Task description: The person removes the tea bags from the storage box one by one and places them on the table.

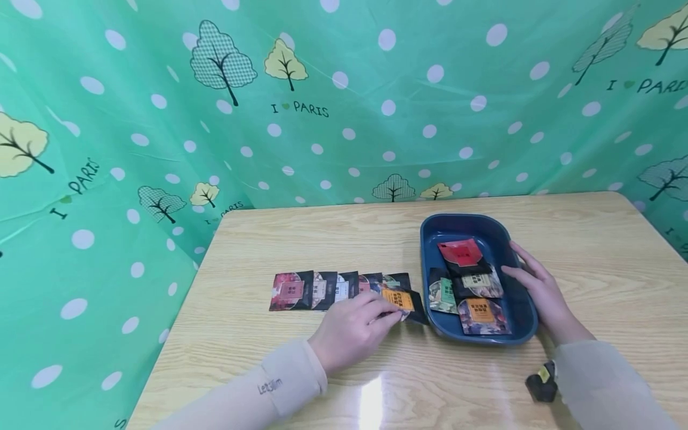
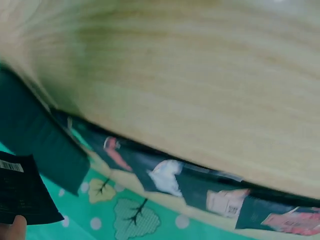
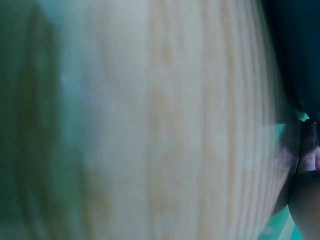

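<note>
My left hand [image 1: 357, 328] pinches a black sachet with an orange label [image 1: 399, 300] by its near edge, tilted beside the bin. In the left wrist view a thumb presses on the dark, barcoded back of this sachet [image 2: 25, 192]. To its left, several overlapping sachets [image 1: 292, 291] lie in a row on the table. My right hand [image 1: 545, 292] holds the right rim of a dark blue plastic bin [image 1: 520, 310], thumb over the edge. Inside lie a red sachet [image 1: 464, 255], a green-labelled one [image 1: 443, 292], a pale-labelled one [image 1: 486, 283] and an orange-labelled one [image 1: 484, 316].
The wooden table [image 1: 376, 239] ends at a green polka-dot curtain [image 1: 344, 137] behind and at the left. A small black object with a yellow patch [image 1: 543, 382] sits by the right sleeve, near the front.
</note>
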A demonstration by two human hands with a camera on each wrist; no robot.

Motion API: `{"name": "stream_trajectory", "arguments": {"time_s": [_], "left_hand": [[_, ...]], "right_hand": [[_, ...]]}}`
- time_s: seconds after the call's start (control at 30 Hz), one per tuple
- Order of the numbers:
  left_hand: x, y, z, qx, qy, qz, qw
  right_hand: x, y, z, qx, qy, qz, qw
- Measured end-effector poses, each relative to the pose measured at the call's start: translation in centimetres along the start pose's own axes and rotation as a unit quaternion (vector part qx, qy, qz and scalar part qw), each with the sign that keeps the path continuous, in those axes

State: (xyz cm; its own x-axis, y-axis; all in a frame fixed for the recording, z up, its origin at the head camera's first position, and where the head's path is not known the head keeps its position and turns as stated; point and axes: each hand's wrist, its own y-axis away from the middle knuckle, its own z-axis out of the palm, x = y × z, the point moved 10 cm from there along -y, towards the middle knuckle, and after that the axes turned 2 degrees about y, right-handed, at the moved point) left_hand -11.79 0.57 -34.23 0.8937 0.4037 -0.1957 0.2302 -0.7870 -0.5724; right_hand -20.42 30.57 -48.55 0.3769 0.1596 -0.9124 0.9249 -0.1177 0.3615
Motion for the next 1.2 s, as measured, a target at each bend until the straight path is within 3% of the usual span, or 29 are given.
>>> {"name": "stream_trajectory", "arguments": {"time_s": [0.23, 0.43, 0.6, 0.7, 1.2], "left_hand": [[2.1, 1.1, 1.7, -0.03, -0.016, 0.032, 0.9989], [3.0, 1.6, 3.4, -0.1, -0.028, 0.026, 0.9943], [3.4, 2.0, 5.0, -0.173, -0.032, 0.02, 0.9842], [3.6, 2.4, 5.7, -0.2, -0.037, 0.023, 0.9788], [4.2, 3.1, 6.8, -0.241, -0.05, 0.036, 0.9685]], "right_hand": [[0.2, 0.0, -0.2, 0.003, 0.007, 0.002, 1.0], [0.2, 0.1, -0.1, 0.003, 0.006, 0.005, 1.0], [0.1, 0.1, -0.1, 0.004, 0.003, 0.005, 1.0], [-0.1, 0.0, -0.2, 0.008, 0.007, 0.001, 1.0], [-0.3, -0.2, -0.2, 0.012, 0.007, -0.002, 1.0]]}}
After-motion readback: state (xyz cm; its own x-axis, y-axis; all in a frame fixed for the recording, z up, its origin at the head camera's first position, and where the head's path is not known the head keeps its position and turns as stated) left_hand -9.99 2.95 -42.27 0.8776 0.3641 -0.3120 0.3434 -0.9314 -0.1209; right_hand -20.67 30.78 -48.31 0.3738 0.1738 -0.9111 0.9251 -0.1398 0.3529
